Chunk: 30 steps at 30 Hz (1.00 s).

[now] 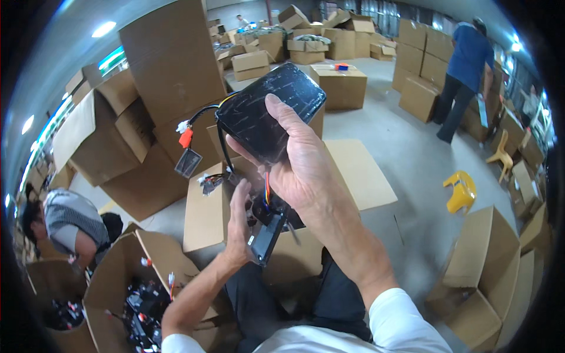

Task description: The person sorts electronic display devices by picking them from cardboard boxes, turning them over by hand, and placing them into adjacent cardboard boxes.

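Note:
My right hand (303, 162) is closed around a black, film-wrapped battery pack (250, 117), thumb on top, held up above an open carton. Wires leave the pack's left end, with an orange connector (186, 138) and a small dark rectangular piece (188, 163) hanging from them. Lower down, a slim black box-shaped device (268, 236) hangs tilted below coloured wires (268, 191). My left hand (238, 226) is beside that device, its fingers stretched upward and partly blurred. Whether it touches the device I cannot tell.
The open carton (206, 215) before me holds more wired parts. At lower left, another carton (109, 294) contains black parts, and a person (76, 226) bends over a box. A yellow stool (461, 192) and open carton (482, 265) stand right. Another person (468, 65) stands by stacked boxes.

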Available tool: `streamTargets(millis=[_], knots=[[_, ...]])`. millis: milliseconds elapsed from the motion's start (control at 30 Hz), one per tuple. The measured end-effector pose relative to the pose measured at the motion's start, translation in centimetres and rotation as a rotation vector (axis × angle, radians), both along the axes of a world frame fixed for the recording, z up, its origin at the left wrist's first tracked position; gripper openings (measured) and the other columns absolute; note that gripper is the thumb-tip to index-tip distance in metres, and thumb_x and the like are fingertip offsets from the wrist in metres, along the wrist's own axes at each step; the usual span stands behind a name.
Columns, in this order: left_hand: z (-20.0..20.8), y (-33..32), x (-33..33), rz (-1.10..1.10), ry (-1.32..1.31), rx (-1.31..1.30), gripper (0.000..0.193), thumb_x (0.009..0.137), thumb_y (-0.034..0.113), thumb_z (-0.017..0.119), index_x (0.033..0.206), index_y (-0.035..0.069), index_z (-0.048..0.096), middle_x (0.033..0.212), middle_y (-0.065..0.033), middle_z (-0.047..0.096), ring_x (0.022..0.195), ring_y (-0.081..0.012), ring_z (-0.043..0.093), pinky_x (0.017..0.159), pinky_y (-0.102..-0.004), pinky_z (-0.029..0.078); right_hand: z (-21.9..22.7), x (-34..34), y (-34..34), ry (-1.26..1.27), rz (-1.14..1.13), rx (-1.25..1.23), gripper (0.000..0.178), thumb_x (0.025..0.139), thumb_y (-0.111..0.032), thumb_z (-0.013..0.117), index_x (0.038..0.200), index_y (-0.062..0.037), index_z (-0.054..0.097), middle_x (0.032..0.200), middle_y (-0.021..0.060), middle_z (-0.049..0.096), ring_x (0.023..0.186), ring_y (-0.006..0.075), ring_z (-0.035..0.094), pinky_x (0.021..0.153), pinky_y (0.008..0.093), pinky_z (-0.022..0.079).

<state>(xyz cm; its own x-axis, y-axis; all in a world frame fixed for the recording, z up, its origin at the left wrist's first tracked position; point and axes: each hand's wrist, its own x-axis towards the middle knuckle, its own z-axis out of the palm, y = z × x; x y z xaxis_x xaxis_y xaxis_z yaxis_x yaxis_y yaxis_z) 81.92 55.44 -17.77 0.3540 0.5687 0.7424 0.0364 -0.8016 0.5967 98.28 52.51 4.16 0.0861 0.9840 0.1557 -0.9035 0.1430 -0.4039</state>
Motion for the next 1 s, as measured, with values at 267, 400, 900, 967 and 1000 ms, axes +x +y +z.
streamTargets(millis=[267,400,900,967,1000], knots=[[-1.7,-5.4,8.7,-0.864,-0.601,-1.392,0.093,0.113,0.082,0.051,0.170,0.009,0.056,0.154,-0.0185,0.076,0.130,-0.0467,0.078,0.112,-0.0647,0.063,-5.2,10.6,-2.3,-0.003,-0.020,0.119,0.039,0.116,-0.030,0.078,0.144,-0.0026,0.072,0.134,0.0171,0.083,0.121,0.0326,0.084,0.100,0.0514,0.074],[-3.3,-7.9,7.8,-0.813,-0.903,-1.213,0.075,0.126,0.048,0.051,0.187,0.008,0.031,0.181,-0.0184,0.053,0.162,-0.0443,0.057,0.134,-0.0627,0.050,-7.6,15.0,-3.9,0.063,-0.082,0.047,0.039,0.117,-0.030,0.077,0.145,-0.0032,0.072,0.135,0.0154,0.083,0.122,0.0299,0.083,0.099,0.0492,0.075],[-0.7,-11.8,14.1,-0.117,0.101,-0.050,0.051,0.078,0.001,0.094,0.129,0.003,0.087,0.138,-0.0213,0.075,0.142,-0.0414,0.069,0.121,-0.0515,0.054,-12.9,20.3,-8.3,0.126,-0.057,-0.069,0.039,0.116,-0.024,0.078,0.151,-0.0079,0.070,0.138,0.0121,0.082,0.124,0.0291,0.083,0.097,0.0520,0.074],[-1.4,-12.8,12.8,-0.059,0.045,-0.555,0.043,0.080,0.000,0.093,0.122,-0.005,0.086,0.124,-0.0178,0.081,0.122,-0.0336,0.079,0.107,-0.0468,0.064,-14.2,23.0,-6.9,-0.102,-0.202,-0.073,0.034,0.114,-0.015,0.078,0.145,-0.0037,0.074,0.132,0.0093,0.084,0.114,0.0256,0.085,0.105,0.0451,0.071],[-3.1,-12.6,11.5,0.088,-0.212,-0.906,0.036,0.089,0.002,0.085,0.123,-0.011,0.081,0.124,-0.0181,0.082,0.106,-0.0288,0.083,0.094,-0.0434,0.069,-15.6,25.2,-5.9,-0.320,-0.328,-0.101,0.030,0.114,-0.015,0.078,0.141,-0.0011,0.077,0.127,0.0106,0.085,0.109,0.0246,0.085,0.103,0.0441,0.071]])
